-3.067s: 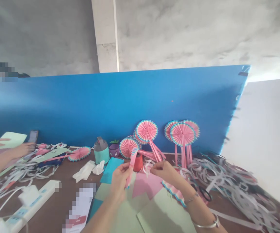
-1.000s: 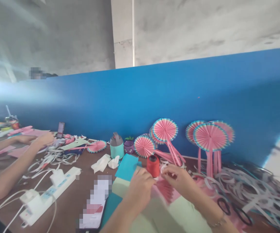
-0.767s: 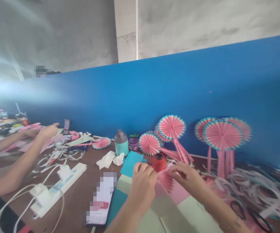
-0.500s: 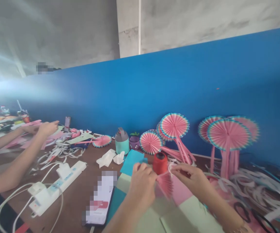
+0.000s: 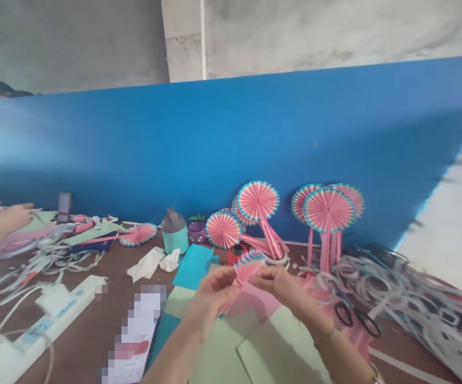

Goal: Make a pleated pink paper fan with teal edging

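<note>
Between my hands is a pleated pink paper fan (image 5: 247,268) with a blue and white zigzag edge, partly folded. My left hand (image 5: 215,290) grips its left side, the fingers closed on the paper. From the other side my right hand (image 5: 277,285) pinches the pleats between thumb and fingers. Below lie pale green paper sheets (image 5: 215,352) and a pink sheet (image 5: 255,303). Just behind the fan stands a red thread spool (image 5: 237,253), partly hidden by it.
Finished round fans (image 5: 329,210) lean against the blue partition (image 5: 154,138). Black-handled scissors (image 5: 357,320) and tangled white strips (image 5: 407,304) lie at right. To the left are a phone (image 5: 137,336), a power strip (image 5: 55,325), a teal jar (image 5: 175,234) and another person's hand (image 5: 13,218).
My view has turned to the right. The fan, earlier held low with its pleats hanging, is now raised with its zigzag edge up. My right hand has left a white string and grips the pleats.
</note>
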A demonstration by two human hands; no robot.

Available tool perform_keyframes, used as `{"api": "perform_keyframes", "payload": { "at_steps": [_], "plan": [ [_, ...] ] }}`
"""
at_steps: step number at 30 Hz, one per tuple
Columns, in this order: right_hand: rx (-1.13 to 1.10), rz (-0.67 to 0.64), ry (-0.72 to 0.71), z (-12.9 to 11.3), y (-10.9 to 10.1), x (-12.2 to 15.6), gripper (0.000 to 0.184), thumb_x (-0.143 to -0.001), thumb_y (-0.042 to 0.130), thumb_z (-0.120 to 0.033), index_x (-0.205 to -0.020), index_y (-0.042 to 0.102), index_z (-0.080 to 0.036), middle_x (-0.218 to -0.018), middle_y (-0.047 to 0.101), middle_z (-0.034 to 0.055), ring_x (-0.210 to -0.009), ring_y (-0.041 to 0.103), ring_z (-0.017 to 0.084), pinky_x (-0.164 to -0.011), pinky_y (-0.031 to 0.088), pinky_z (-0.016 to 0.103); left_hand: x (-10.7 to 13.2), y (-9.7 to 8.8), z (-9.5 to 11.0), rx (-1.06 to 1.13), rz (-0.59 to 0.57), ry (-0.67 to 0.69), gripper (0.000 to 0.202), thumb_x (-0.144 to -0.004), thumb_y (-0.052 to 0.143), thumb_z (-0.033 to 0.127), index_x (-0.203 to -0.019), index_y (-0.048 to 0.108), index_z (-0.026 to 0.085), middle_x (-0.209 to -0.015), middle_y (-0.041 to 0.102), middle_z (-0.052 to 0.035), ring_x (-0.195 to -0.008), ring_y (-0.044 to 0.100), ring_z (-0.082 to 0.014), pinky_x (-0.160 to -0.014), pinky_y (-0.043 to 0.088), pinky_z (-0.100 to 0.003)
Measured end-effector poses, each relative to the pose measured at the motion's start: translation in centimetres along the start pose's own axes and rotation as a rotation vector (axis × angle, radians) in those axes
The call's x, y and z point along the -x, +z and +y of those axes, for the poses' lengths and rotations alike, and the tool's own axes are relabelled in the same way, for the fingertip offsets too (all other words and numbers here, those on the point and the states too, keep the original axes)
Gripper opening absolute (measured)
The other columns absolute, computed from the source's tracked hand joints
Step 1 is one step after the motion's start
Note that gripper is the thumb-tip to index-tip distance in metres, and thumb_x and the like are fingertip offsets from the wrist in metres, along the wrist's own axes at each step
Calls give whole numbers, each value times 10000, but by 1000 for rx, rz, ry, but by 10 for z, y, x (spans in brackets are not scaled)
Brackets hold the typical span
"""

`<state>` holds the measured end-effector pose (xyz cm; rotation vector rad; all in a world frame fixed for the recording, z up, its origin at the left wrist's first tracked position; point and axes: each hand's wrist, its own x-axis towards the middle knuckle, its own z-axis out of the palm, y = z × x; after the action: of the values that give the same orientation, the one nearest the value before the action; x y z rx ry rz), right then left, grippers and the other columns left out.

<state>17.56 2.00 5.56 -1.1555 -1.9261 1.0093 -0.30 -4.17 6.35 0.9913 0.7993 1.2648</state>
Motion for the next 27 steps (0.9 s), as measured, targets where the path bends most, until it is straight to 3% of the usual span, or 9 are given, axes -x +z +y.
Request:
{"api": "perform_keyframes", "payload": {
  "at_steps": [3, 8, 12, 20, 23, 27],
  "plan": [
    [52, -15, 32, -2, 2, 0, 270, -735, 579, -347, -567, 650, -148, -514, 505, -21, -499, 402, 95, -496, 307, 225, -9, -4, -7, 70, 179, 9, 403, -560, 810, 362, -888, 694, 161, -655, 625, 7, -480, 451, -56, -478, 310, -193],
    [168, -3, -16, -10, 8, 4, 208, -753, 561, -280, -671, 719, -171, -600, 623, 5, -544, 488, 123, -521, 337, 231, -18, -13, -19, 16, 371, 6, 452, -521, 814, 429, -843, 681, 141, -583, 590, 30, -433, 431, -52, -435, 303, -191],
    [259, -13, -67, -20, 5, 11, 229, -798, 547, -313, -720, 730, -199, -642, 656, 11, -578, 526, 140, -527, 348, 233, -19, -15, -23, -20, 461, 3, 459, -485, 816, 445, -781, 666, 127, -560, 583, 35, -442, 448, -59, -441, 315, -192],
    [374, 81, -197, -25, 1, 11, 200, -807, 539, -222, -672, 684, -190, -682, 612, 23, -613, 528, 138, -570, 371, 239, -22, -23, -26, -163, 574, 84, 346, -513, 775, 405, -699, 661, 137, -613, 651, -25, -587, 595, -151, -541, 412, -228],
    [340, 123, -242, -22, 0, 9, 196, -819, 520, -209, -689, 665, -186, -709, 608, 31, -639, 532, 144, -583, 383, 245, -22, -27, -24, -390, 581, 156, 205, -625, 686, 336, -719, 669, 155, -637, 660, -34, -610, 613, -176, -582, 445, -259],
    [297, 163, -306, -20, -1, 7, 183, -837, 493, -209, -704, 617, -185, -713, 579, 27, -675, 530, 150, -619, 404, 257, -11, -23, -16, -977, 532, 326, 156, -761, 528, 175, -799, 675, 207, -797, 686, -38, -746, 627, -182, -663, 443, -266]
  ]
}}
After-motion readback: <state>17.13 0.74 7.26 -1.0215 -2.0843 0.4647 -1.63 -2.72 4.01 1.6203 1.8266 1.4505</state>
